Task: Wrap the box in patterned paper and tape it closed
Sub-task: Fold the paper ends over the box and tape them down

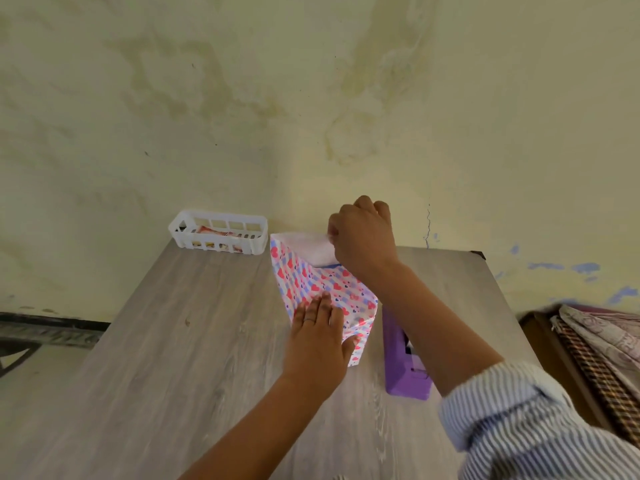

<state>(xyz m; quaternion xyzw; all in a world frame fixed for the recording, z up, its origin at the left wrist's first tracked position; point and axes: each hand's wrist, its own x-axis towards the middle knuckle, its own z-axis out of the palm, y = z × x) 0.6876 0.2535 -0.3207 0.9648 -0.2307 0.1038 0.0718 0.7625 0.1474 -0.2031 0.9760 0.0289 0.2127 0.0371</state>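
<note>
Left hand (317,344) lies flat, fingers straight, pressing the heart-patterned paper (311,285) on the box. Right hand (362,233) pinches the paper's white far edge, lifted above the table (180,341).

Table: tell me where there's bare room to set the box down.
The widest bare patch of the table lies left of the wrapped box, running from the white basket at the wall to the near edge. A smaller patch lies in the far right corner, beyond the purple tape dispenser. It is crowded mid-table, around the left hand, right hand and dispenser.
</note>
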